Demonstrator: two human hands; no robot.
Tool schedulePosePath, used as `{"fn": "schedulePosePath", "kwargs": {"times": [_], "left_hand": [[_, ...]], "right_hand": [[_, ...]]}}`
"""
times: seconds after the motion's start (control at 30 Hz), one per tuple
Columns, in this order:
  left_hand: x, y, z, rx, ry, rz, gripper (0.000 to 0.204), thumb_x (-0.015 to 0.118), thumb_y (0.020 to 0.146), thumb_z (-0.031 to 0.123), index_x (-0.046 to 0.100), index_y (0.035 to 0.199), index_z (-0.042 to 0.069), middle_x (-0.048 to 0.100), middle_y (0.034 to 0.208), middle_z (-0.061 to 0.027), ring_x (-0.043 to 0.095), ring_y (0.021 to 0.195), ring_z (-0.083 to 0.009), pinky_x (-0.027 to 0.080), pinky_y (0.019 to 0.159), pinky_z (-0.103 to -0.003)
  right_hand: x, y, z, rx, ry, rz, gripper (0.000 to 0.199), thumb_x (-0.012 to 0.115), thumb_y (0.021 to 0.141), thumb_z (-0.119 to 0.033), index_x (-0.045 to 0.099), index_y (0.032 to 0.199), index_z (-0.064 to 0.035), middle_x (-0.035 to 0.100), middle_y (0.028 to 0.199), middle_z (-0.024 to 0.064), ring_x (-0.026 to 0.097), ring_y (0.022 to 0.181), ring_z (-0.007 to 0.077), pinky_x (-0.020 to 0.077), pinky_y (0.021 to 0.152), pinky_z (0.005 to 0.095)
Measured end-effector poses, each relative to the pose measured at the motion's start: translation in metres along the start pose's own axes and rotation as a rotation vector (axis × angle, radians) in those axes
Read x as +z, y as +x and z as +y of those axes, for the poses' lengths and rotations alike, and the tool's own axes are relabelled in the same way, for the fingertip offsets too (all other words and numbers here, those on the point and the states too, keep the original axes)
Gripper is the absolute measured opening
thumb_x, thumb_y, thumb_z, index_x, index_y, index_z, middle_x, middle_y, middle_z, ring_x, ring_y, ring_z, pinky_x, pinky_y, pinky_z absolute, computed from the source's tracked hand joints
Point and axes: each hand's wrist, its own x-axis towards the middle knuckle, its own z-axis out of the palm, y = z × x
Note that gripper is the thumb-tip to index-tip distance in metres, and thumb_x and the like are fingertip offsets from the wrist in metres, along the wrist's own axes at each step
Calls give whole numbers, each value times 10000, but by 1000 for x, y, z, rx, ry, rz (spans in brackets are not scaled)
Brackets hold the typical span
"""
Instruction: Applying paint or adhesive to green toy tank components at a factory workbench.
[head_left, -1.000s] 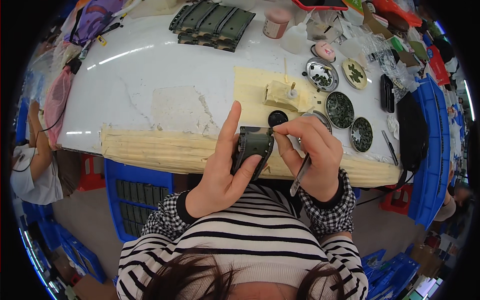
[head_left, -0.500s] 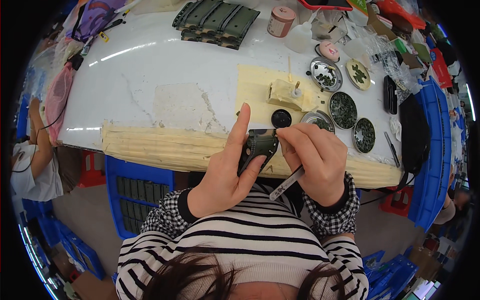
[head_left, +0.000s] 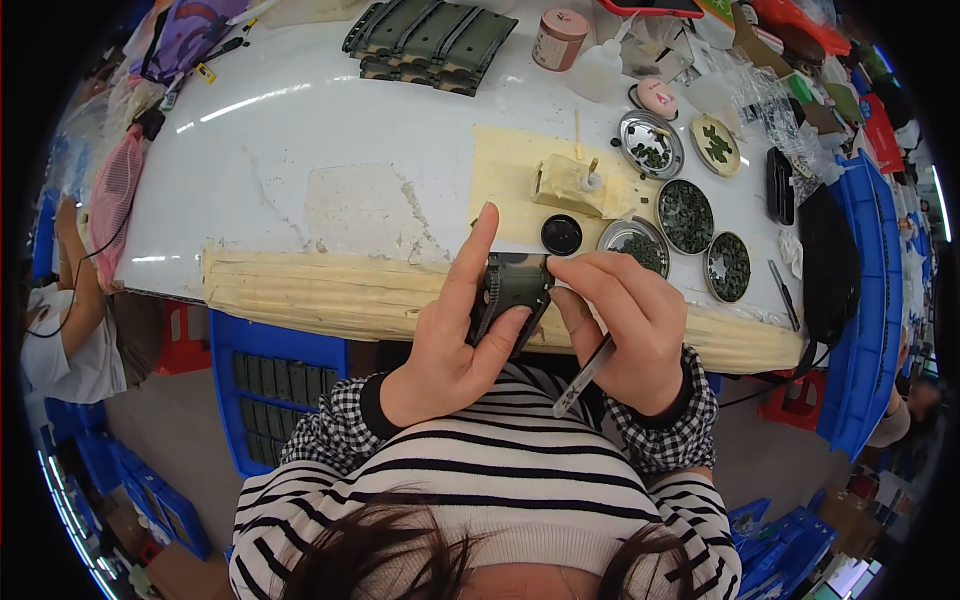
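Green part (head_left: pixel 512 292), small and blocky with a dark edge, sits between both hands just in front of the near edge of the table (head_left: pixel 300 190), above the person's chest. The left hand (head_left: pixel 455 350) cradles it from below: the thumb presses on its lower face and the index finger stands straight up beside it. The right hand (head_left: pixel 625 325) pinches its upper right corner with fingertips closed on it, and the same hand keeps a thin metal tool (head_left: pixel 585 375) tucked under the palm.

It looks rigid and light, probably hard plastic or metal, so I think it will not bend. It seems best to grip it by the two long sides, where the left hand has it. The surface may be a little smooth.

Counting: one part in hand, one tool. On the table I see five round metal dishes (head_left: pixel 685 215) with small dark green pieces, one black round cap (head_left: pixel 561 234), one pink jar (head_left: pixel 557 38), and one stack of green trays (head_left: pixel 430 40) at the far edge. How many trays are in it I cannot tell.
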Motion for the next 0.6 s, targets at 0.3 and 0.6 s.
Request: {"fn": "schedulePosePath", "kwargs": {"times": [0.3, 0.6], "left_hand": [[-2, 7, 10, -242, -401, 29, 602, 442, 955, 75, 124, 1467, 69, 534, 1209, -225, 643, 808, -184, 548, 765, -326], [0, 6, 10, -289, -480, 33, 550, 432, 962, 66, 159, 1439, 49, 571, 1133, -199, 636, 820, -182, 545, 771, -323]], "right_hand": [[-44, -40, 47, 560, 51, 420, 64, 631, 865, -21, 646, 922, 6, 587, 783, -13, 383, 585, 24, 283, 510, 196], [-102, -69, 90, 580, -375, 61, 69, 664, 825, -31, 644, 885, -2, 615, 730, 30, 472, 607, 67, 352, 542, 229]]}}
